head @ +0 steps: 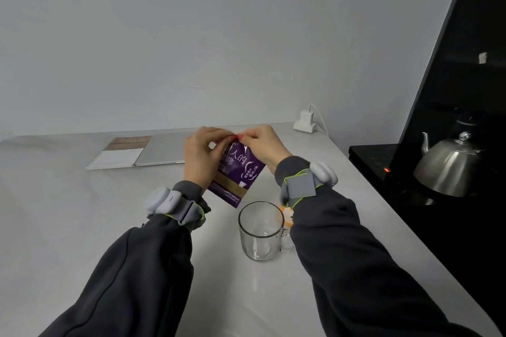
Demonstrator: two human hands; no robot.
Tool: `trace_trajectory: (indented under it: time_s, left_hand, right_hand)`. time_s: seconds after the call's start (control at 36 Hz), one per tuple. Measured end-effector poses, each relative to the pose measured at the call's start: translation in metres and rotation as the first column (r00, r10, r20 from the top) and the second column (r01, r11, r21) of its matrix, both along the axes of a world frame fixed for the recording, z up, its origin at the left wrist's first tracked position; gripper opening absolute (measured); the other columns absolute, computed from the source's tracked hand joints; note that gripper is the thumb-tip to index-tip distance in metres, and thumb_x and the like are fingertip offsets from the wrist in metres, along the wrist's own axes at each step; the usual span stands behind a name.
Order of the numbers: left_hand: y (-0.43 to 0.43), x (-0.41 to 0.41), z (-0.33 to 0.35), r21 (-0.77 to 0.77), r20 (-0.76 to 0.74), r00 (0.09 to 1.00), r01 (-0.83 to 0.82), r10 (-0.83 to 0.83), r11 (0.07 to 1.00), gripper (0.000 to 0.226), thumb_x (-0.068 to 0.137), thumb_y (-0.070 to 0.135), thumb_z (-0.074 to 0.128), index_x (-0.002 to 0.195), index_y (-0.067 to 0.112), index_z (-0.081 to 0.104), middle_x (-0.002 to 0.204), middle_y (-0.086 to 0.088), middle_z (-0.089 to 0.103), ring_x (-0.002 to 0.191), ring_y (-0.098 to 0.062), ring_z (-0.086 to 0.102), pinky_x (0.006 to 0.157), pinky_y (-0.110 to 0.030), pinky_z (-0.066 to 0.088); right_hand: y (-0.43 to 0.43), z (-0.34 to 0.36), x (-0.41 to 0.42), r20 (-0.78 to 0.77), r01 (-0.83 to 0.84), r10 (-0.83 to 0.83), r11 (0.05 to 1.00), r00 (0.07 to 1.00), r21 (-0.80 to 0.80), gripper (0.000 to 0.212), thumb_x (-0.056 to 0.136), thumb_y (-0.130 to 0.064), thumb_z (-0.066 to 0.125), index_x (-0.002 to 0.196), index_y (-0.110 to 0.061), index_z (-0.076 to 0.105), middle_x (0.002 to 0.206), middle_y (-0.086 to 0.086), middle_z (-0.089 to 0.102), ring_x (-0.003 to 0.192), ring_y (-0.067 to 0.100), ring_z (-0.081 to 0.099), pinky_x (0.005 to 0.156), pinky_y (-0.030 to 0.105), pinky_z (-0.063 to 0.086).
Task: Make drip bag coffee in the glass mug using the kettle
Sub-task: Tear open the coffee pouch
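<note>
A purple drip bag coffee packet (237,172) hangs tilted in the air above the white counter. My left hand (200,157) and my right hand (264,146) both pinch its top edge, fingertips close together. Just below and in front of the packet stands an empty glass mug (260,231), upright, its handle pointing right under my right sleeve. A steel kettle (447,169) sits on a black stove surface at the right, well away from both hands.
A spiral notebook (117,156) and a closed silver laptop (161,150) lie at the back of the counter (68,213). A white charger (304,122) with a cable stands by the wall. Something orange and white (286,215) lies behind the mug, mostly hidden.
</note>
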State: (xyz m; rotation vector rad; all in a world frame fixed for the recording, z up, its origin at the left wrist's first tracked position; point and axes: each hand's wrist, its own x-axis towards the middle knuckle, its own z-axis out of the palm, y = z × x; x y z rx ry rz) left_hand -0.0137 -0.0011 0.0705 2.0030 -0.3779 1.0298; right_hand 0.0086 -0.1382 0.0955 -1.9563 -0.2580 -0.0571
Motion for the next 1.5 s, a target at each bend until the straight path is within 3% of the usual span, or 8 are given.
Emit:
trace_trajectory:
  time_s: [0.19, 0.44, 0.61, 0.92, 1.08, 1.19, 1.36, 1.5]
  left_hand:
    - [-0.010, -0.005, -0.003, -0.422, -0.163, 0.972, 0.085, -0.167, 0.903, 0.007, 0.086, 0.011, 0.065, 0.085, 0.010, 0.071, 0.079, 0.005, 0.070, 0.069, 0.000, 0.062, 0.068, -0.014, 0.048]
    - [-0.002, -0.006, -0.031, -0.610, -0.272, 0.929, 0.034, -0.249, 0.792, 0.017, 0.094, 0.011, 0.054, 0.096, -0.002, 0.064, 0.077, -0.004, 0.066, 0.049, 0.001, 0.052, 0.052, -0.012, 0.043]
    - [0.019, 0.000, -0.049, -0.663, -0.307, 0.942, -0.108, -0.137, 0.741, 0.012, 0.091, 0.009, 0.057, 0.092, 0.000, 0.065, 0.056, 0.008, 0.060, 0.043, -0.002, 0.045, 0.051, -0.012, 0.041]
    - [0.025, 0.006, -0.084, -0.558, -0.458, 0.889, -0.271, -0.019, 0.785, 0.011, 0.091, 0.009, 0.056, 0.091, 0.003, 0.066, 0.066, -0.001, 0.060, 0.038, 0.002, 0.049, 0.052, -0.016, 0.044]
    - [0.024, 0.005, -0.092, -0.351, -0.622, 0.767, -0.095, -0.156, 0.932, 0.031, 0.088, -0.001, 0.055, 0.115, 0.016, 0.055, 0.088, -0.009, 0.062, 0.072, -0.022, 0.058, 0.058, -0.017, 0.047]
    - [0.017, 0.005, -0.094, -0.113, -0.642, 0.753, 0.092, -0.144, 0.989, 0.055, 0.081, 0.005, 0.070, 0.131, 0.017, 0.051, 0.125, -0.006, 0.054, 0.121, -0.019, 0.048, 0.098, -0.024, 0.036]
    - [0.007, 0.004, -0.095, -0.318, -0.683, 0.663, 0.107, -0.306, 0.942, 0.106, 0.071, 0.016, 0.081, 0.151, 0.022, 0.012, 0.153, -0.001, 0.025, 0.141, -0.013, 0.023, 0.113, -0.030, 0.024]
    - [0.003, 0.006, -0.095, -0.355, -0.663, 0.639, 0.191, -0.391, 0.915, 0.082, 0.065, 0.024, 0.083, 0.136, 0.018, 0.044, 0.129, -0.001, 0.057, 0.125, -0.016, 0.046, 0.102, -0.037, 0.036]
  right_hand:
    - [-0.003, -0.014, 0.017, 0.031, 0.172, -0.171, 0.984, 0.985, -0.042, 0.024, 0.094, -0.021, 0.049, 0.093, -0.008, 0.069, 0.098, 0.018, 0.069, 0.094, 0.039, 0.062, 0.087, 0.049, 0.052]
    - [-0.019, -0.038, 0.015, 0.138, 0.262, -0.236, 0.941, 0.962, -0.216, 0.032, 0.101, -0.022, 0.029, 0.109, -0.013, 0.059, 0.109, 0.012, 0.063, 0.098, 0.030, 0.058, 0.072, 0.032, 0.039]
    - [-0.043, -0.050, 0.021, 0.172, 0.312, -0.279, 0.926, 0.945, -0.211, 0.030, 0.101, -0.021, 0.030, 0.107, -0.013, 0.059, 0.106, 0.010, 0.064, 0.098, 0.028, 0.058, 0.082, 0.036, 0.042]
    - [-0.059, -0.068, 0.018, 0.246, 0.447, -0.408, 0.885, 0.879, -0.130, 0.030, 0.102, -0.023, 0.029, 0.107, -0.012, 0.057, 0.099, 0.009, 0.065, 0.092, 0.028, 0.061, 0.082, 0.038, 0.049]
    - [-0.052, -0.076, 0.016, 0.245, 0.187, -0.174, 0.982, 0.954, -0.033, 0.023, 0.099, -0.021, 0.038, 0.092, -0.024, 0.060, 0.092, 0.001, 0.066, 0.087, 0.026, 0.063, 0.073, 0.042, 0.051]
    - [-0.048, -0.078, 0.013, 0.197, 0.014, -0.020, 0.999, 0.980, 0.029, 0.024, 0.099, -0.015, 0.042, 0.089, -0.027, 0.061, 0.091, -0.009, 0.064, 0.094, 0.025, 0.063, 0.078, 0.040, 0.052]
    - [-0.054, -0.077, 0.010, 0.149, -0.123, 0.096, 0.975, 0.984, 0.183, 0.020, 0.098, -0.005, 0.043, 0.099, -0.008, 0.063, 0.095, -0.003, 0.065, 0.091, 0.016, 0.062, 0.078, 0.030, 0.052]
    - [-0.052, -0.070, 0.009, 0.139, -0.140, 0.092, 0.911, 0.986, 0.387, 0.017, 0.097, -0.004, 0.046, 0.101, -0.003, 0.062, 0.093, -0.001, 0.067, 0.076, 0.000, 0.065, 0.067, 0.016, 0.053]
